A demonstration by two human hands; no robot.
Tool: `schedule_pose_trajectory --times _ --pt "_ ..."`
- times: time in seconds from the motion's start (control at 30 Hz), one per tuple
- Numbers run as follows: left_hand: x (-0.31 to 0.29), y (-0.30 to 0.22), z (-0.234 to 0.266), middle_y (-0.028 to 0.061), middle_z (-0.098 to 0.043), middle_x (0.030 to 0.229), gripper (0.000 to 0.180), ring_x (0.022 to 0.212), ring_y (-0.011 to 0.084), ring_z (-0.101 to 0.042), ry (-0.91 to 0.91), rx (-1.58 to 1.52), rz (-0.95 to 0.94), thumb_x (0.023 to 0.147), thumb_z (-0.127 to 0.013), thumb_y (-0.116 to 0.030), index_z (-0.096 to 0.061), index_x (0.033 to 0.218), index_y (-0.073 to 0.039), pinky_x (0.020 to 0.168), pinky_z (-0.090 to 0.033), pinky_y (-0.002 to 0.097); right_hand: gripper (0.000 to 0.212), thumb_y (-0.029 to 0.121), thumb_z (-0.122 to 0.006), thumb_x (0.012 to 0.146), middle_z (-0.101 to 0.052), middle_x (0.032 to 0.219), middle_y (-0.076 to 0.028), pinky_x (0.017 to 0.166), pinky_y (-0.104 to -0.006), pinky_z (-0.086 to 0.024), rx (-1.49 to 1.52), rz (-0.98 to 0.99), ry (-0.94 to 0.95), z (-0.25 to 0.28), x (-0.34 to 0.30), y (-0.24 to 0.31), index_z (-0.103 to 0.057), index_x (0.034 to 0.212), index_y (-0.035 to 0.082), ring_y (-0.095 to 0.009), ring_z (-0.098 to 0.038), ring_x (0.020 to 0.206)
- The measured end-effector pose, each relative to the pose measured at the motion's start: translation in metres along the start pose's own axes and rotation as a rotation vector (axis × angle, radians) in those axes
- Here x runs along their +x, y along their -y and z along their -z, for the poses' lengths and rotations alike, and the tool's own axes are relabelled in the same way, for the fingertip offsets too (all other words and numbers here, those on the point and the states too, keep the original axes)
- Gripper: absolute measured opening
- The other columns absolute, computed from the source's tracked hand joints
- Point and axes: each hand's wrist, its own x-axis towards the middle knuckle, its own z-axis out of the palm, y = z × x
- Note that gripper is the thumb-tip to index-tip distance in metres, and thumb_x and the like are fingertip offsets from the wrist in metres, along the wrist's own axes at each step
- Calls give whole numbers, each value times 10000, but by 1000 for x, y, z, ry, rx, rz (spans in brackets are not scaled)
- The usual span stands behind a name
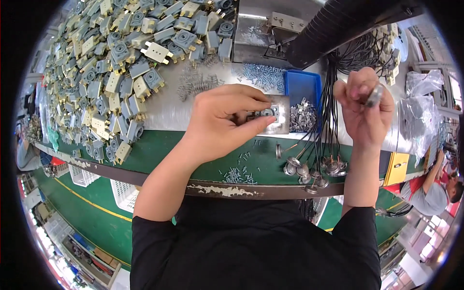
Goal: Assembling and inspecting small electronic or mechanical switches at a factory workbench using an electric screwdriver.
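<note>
My left hand (224, 113) is closed, with thumb and fingers around a small grey plastic housing (268, 111) on a flat metal plate (282, 121). The fingers hide most of that housing. Raised to the right, my right hand (365, 108) has its fingers curled about a small shiny metal piece (374, 96), whose exact kind is blurred. Below, between the hands, several round metal discs (303, 170) on thin wires lie at the table's front edge. Their black cables (329, 92) run down from the far bundle.
A large pile of grey and cream plastic housings (116, 63) covers the left. Small springs (195, 82) and screws (263, 76) lie behind my left hand; more screws (237, 175) lie in front. A blue tray (303, 79) holds metal clips. A dark ribbed tube (333, 29) slants overhead.
</note>
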Motion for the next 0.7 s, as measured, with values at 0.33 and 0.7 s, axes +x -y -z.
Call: schedule_pose_trajectory --times 0.33,0.7 --pt "0 -2 -4 62 -750 976 208 583 108 -590 30 179 -47 790 -874 -108 -826 986 -62 541 -480 258 415 298 -701 1025 -570 1059 -145 576 -243 -378 -273 -172 -36 -12 -7 9 -683 1092 -111 -119 -474 735" --pt "3 6 -5 72 -753 951 232 515 47 -490 -1 180 -159 733 -922 -69 -811 933 -28 502 -407 226 304 233 -794 942 -691 995 -117 699 -255 -472 -342 -307 16 -21 -3 7 -759 1017 -60 -141 -616 846"
